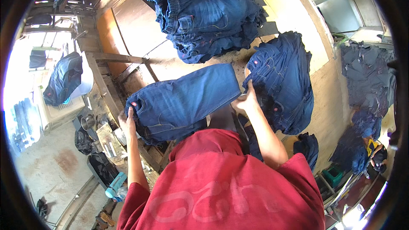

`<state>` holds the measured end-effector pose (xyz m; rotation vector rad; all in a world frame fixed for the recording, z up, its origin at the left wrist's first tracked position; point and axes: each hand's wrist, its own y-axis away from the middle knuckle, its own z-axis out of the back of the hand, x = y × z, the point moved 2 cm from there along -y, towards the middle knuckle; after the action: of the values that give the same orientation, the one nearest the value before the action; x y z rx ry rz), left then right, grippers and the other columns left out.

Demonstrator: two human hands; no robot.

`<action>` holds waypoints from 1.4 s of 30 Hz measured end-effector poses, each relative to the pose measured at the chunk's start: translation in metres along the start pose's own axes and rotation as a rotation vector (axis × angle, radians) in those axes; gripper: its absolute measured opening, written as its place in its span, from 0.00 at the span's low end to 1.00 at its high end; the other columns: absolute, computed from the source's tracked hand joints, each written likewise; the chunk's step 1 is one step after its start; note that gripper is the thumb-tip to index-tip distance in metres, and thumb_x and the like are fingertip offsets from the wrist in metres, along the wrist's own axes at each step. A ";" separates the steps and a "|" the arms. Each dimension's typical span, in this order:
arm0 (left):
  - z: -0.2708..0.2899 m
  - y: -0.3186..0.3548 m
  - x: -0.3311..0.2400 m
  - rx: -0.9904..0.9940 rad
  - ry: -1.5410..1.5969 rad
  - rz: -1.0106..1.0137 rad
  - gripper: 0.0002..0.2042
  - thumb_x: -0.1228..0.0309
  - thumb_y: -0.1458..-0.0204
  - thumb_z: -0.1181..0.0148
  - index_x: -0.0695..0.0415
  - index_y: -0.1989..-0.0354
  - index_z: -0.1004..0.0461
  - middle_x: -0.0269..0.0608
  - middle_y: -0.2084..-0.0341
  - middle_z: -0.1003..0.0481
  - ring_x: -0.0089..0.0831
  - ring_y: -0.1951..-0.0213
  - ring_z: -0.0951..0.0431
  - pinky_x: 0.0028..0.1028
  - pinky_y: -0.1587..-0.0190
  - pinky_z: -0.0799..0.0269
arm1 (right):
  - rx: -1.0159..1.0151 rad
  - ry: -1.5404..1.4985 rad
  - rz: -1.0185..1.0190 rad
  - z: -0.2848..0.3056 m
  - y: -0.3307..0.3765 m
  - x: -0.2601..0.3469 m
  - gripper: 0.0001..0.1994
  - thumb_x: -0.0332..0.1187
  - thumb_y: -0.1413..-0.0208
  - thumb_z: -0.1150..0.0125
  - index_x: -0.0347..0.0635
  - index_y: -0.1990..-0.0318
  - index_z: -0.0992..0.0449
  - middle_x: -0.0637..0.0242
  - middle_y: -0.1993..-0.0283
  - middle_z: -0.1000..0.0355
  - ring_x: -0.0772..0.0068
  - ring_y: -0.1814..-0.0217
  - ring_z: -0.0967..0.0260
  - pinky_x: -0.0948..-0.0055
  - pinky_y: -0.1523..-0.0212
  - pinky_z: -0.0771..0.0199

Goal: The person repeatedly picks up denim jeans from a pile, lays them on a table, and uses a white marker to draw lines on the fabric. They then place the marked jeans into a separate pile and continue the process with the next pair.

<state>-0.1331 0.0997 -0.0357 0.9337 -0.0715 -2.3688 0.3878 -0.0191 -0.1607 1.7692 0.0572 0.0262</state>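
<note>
A folded pair of dark blue jeans (183, 100) lies stretched across a wooden table (170, 66) in front of me. My left hand (128, 123) grips the waistband end at the left. My right hand (246, 100) grips the leg end at the right. A tall stack of folded jeans (204, 12) sits at the far side of the table. A second heap of jeans (283, 81) lies just right of my right hand. My red shirt fills the lower middle of the view.
More dark jeans hang and lie at the right (366, 76). A blue garment (64, 79) drapes over a white box at the left. A teal bottle (115, 185), a metal cup (87, 122) and scraps lie below the table's left edge. A person crouches at lower right (377, 155).
</note>
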 end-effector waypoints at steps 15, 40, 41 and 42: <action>-0.224 0.206 -0.179 0.758 -0.536 -1.377 0.48 0.37 0.47 0.32 0.39 0.18 0.42 0.45 0.16 0.52 0.57 0.16 0.59 0.77 0.24 0.63 | 0.267 -0.052 0.898 -0.032 0.085 0.192 0.16 0.40 0.40 0.20 0.53 0.69 0.26 0.75 0.70 0.28 0.77 0.74 0.33 0.68 0.56 0.27; -0.247 0.255 -0.177 0.739 -0.371 -1.411 0.30 0.56 0.44 0.30 0.62 0.37 0.23 0.61 0.26 0.35 0.54 0.21 0.42 0.55 0.21 0.48 | 0.889 1.449 1.917 -0.167 0.217 -0.152 0.17 0.18 0.48 0.28 0.44 0.50 0.15 0.63 0.63 0.17 0.66 0.65 0.22 0.67 0.59 0.19; -0.240 0.246 -0.178 0.829 -0.353 -1.374 0.30 0.56 0.44 0.30 0.61 0.37 0.23 0.61 0.26 0.35 0.54 0.21 0.41 0.54 0.21 0.47 | 0.770 1.382 1.813 -0.167 0.243 -0.117 0.14 0.19 0.49 0.27 0.42 0.54 0.16 0.63 0.60 0.17 0.66 0.61 0.20 0.67 0.55 0.19; -0.231 0.236 -0.179 0.916 -0.334 -1.279 0.29 0.55 0.44 0.30 0.61 0.38 0.22 0.61 0.26 0.35 0.54 0.22 0.41 0.53 0.21 0.46 | 0.672 1.143 1.612 -0.164 0.267 -0.080 0.11 0.19 0.49 0.25 0.40 0.58 0.16 0.63 0.56 0.16 0.66 0.56 0.19 0.67 0.52 0.20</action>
<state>0.2370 0.0380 -0.0408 1.1269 -1.0376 -3.7859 0.3060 0.0851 0.1344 1.7213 -0.5993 2.3494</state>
